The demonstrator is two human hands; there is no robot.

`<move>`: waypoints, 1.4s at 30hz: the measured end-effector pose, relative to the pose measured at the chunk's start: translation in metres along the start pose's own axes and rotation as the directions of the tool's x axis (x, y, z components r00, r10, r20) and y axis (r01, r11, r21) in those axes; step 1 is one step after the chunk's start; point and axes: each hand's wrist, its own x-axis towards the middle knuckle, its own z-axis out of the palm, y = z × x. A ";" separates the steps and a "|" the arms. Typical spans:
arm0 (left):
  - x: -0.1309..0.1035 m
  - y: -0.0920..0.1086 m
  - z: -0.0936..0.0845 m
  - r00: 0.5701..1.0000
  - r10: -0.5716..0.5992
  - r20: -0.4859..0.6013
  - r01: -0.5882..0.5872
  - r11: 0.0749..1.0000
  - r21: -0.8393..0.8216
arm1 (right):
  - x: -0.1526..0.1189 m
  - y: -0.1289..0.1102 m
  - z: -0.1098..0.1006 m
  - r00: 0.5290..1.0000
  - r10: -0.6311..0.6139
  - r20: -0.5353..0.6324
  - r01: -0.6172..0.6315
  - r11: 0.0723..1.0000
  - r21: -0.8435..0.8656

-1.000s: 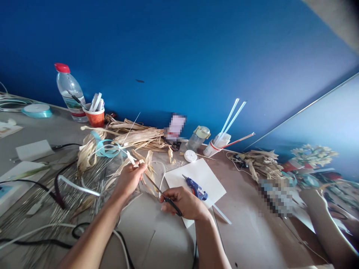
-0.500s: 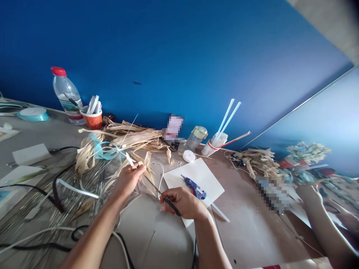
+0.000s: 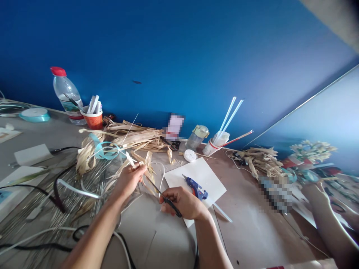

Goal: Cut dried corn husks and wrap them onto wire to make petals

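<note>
My left hand [image 3: 129, 179] is closed in a pinch on a pale piece of dried husk [image 3: 130, 160], with more husk strips hanging around it. Closed on the dark handles of scissors [image 3: 171, 206] is my right hand [image 3: 179, 201], lower and to the right. The scissor blades point up and left toward the left fingers. Whether they touch the husk is too small to tell. A blue glue gun [image 3: 197, 188] lies on a white sheet [image 3: 210, 179] just beyond my right hand. Behind my left hand lies a pile of dried husks [image 3: 140, 137].
A bottle [image 3: 67, 95], an orange cup [image 3: 94, 119], a jar [image 3: 197, 137] and a white cup [image 3: 211, 147] stand along the blue wall. Thin wires [image 3: 92, 186] and cables lie at left. Another person's hands [image 3: 316, 194] work at far right.
The view has shifted slightly, so things at the right appear a little farther right. My hands keep nearly the same pose, with the husk and scissors still held.
</note>
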 end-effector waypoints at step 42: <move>-0.003 0.009 0.002 0.992 -0.094 -0.080 0.074 0.972 -0.222 | -0.016 -0.016 -0.013 0.987 -0.103 -0.125 0.111 0.992 0.065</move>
